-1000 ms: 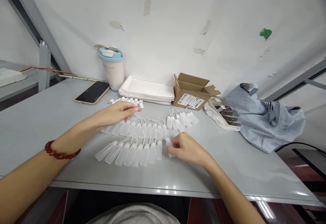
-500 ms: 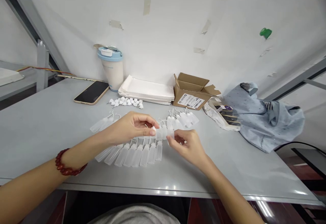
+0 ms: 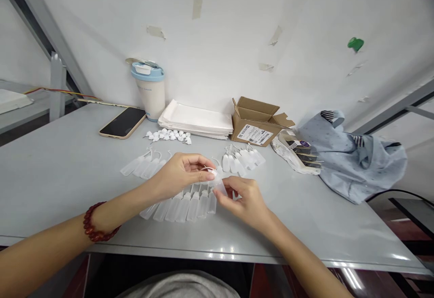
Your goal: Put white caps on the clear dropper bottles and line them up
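My left hand (image 3: 190,169), a red bead bracelet on its wrist, pinches a small white cap (image 3: 212,174) between thumb and fingertips. Just below, my right hand (image 3: 242,196) grips a small translucent squeeze bottle (image 3: 219,186) by its body. The cap sits at the bottle's top end; whether it is fully seated I cannot tell. A row of similar bottles (image 3: 183,207) lies under and in front of my hands. More bottles with looped straps (image 3: 135,166) are to the left, partly behind my left hand, and another group (image 3: 244,158) lies beyond my right hand.
Several loose white caps (image 3: 167,134) form a pile farther back. Along the wall stand a phone (image 3: 124,122), a lidded cup (image 3: 151,92), a stack of white envelopes (image 3: 196,119) and an open cardboard box (image 3: 254,124). A packet (image 3: 300,153) and blue cloth (image 3: 359,158) are at the right.
Both hands have come closer together, the left shifting slightly right and down. The cap in my left hand now meets the top of the bottle in my right, which has tilted.
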`<state>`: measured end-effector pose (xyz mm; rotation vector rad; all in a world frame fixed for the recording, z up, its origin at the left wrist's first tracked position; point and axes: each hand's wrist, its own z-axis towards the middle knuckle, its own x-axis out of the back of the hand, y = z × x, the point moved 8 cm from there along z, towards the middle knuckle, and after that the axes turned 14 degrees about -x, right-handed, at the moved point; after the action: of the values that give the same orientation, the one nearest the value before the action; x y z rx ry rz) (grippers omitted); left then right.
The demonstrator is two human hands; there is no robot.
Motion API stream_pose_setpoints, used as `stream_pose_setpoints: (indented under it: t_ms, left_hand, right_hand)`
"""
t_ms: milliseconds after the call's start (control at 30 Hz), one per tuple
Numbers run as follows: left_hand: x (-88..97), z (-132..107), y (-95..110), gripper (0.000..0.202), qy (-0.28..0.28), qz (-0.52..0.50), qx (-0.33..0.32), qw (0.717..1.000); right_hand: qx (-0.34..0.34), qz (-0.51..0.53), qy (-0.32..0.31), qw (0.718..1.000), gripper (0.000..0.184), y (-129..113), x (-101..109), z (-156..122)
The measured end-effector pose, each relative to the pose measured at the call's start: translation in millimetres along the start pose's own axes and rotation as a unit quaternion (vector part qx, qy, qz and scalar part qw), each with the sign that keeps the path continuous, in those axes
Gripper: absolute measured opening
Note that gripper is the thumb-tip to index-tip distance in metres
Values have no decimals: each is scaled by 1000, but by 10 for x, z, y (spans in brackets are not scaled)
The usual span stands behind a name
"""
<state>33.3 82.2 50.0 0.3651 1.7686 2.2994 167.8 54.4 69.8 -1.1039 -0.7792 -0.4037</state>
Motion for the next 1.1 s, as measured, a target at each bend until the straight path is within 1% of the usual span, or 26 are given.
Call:
stream_pose_setpoints:
  t_ms: [200, 267, 333, 433, 500, 600, 667, 733, 800, 867, 967, 1033, 1100]
  left_hand:
    - [7, -14, 46, 22, -21, 42, -11, 999]
    - [16, -11, 53, 21, -26, 43, -9, 999]
    - [20, -7, 46, 20, -27, 27, -2, 999]
    - [3, -2, 45, 18, -31, -9, -9, 999]
    - [-13, 0, 67, 17, -31, -27, -30, 999]
    - [-25, -7, 90, 18, -26, -35, -48, 998]
    - [-26, -12, 96, 18, -20, -31, -44, 998]
    - [-25, -14, 106, 18, -16, -23, -38, 999]
    - [-19, -15, 111, 18, -11, -15, -27, 999]
    - [-29, -22, 86, 18, -19, -10, -1, 1000]
    - [-68, -43, 36, 18, -54, 1, 40, 998]
    - [-87, -51, 24, 21, -74, 7, 50, 996]
    - [-106, -58, 20, 23, -87, 5, 52, 995]
  right_hand:
    - [74, -50, 21, 996, 21, -50, 0, -24]
    - [97, -76, 23, 992, 19, -65, -8, -39]
    - [102, -94, 18, 990, 21, -63, -19, -44]
    - [79, -80, -5, 994, 25, -42, -22, -31]
    - [43, -31, -36, 998, 26, -13, -26, -10]
    - [-11, 46, -79, 996, 31, 22, -37, 15]
    - [-25, 65, -86, 994, 34, 22, -37, 20]
    - [-22, 67, -82, 994, 33, 10, -31, 15]
    - [-12, 58, -72, 996, 32, 3, -26, 6]
    - [4, 43, -59, 997, 29, 6, -22, -2]
    - [47, 5, -38, 998, 25, 4, -32, -20]
    - [84, -25, -24, 996, 24, -18, -41, -41]
    - [99, -30, -21, 994, 25, -38, -41, -52]
